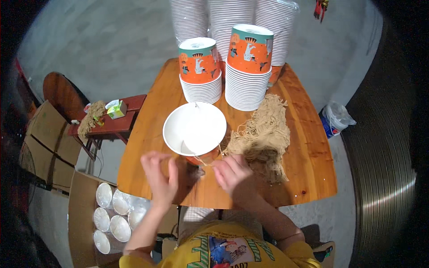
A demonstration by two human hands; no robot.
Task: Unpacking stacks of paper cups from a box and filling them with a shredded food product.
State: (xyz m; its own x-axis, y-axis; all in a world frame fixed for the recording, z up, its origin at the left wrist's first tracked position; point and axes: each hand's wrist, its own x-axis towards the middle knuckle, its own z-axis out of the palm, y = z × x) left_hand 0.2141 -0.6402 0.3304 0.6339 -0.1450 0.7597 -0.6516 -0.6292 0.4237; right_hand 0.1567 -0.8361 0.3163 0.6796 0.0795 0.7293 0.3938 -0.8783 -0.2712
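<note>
A large white paper bucket [195, 128] stands mouth up near the middle of the wooden table, its orange outside just showing below the rim. Thin tan twine [204, 160] runs along the near side of the bucket. My right hand [232, 173] pinches the twine close to the bucket's near right side. To the left, my left hand [159, 178] is held with thumb and fingers apart, near the bucket but not touching it, and nothing shows in it. A heap of tan twine strands [264, 127] lies on the table beyond my right hand.
Two stacks of orange-and-green paper buckets [199, 62] stand upside down behind the bucket, with tall wrapped white stacks [232, 22] farther back. A cardboard box [81, 214] of wrapped white buckets sits at lower left. A red bench [134, 103] holds tissues and more twine.
</note>
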